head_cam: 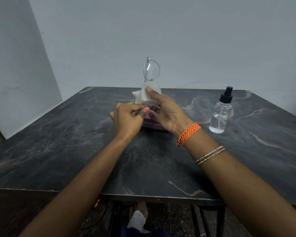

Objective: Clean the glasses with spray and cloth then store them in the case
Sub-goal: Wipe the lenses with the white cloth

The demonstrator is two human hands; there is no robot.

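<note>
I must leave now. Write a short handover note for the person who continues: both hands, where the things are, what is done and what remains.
Left hand: pinches the lower rim of the glasses, held on end above the table.
Right hand: presses the white cloth around the lower lens.
Spray bottle: upright on the dark table, to the right, untouched.
Purple case: on the table under the hands, mostly hidden.
Done: wiping is under way; whether spray was applied cannot be told.
Left: finish both lenses, then store the glasses in the case.

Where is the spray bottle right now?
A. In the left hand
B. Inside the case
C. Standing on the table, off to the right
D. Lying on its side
C: the spray bottle stands upright on the table, apart from both hands.
</note>
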